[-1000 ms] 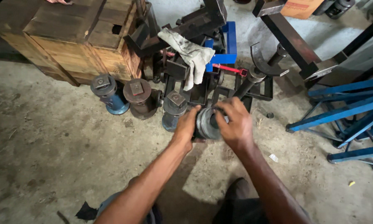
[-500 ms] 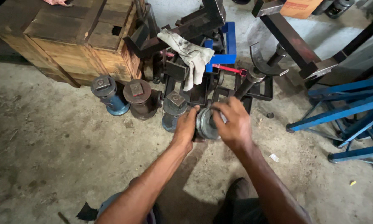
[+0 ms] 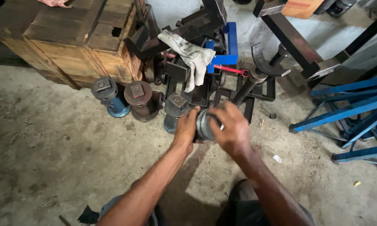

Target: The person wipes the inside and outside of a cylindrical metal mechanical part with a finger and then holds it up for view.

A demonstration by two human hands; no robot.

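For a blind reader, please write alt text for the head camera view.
Both hands, left and right, grip a grey metal cylinder above a concrete floor. Behind stand three bottle jacks, a wooden crate and a dirty rag on black steel parts.

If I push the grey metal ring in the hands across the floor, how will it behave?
The ring looks like thick metal, so probably heavy and stiff. Its round shape suggests it may roll on edge. Both hands, left and right, grip it, which hints at real weight.
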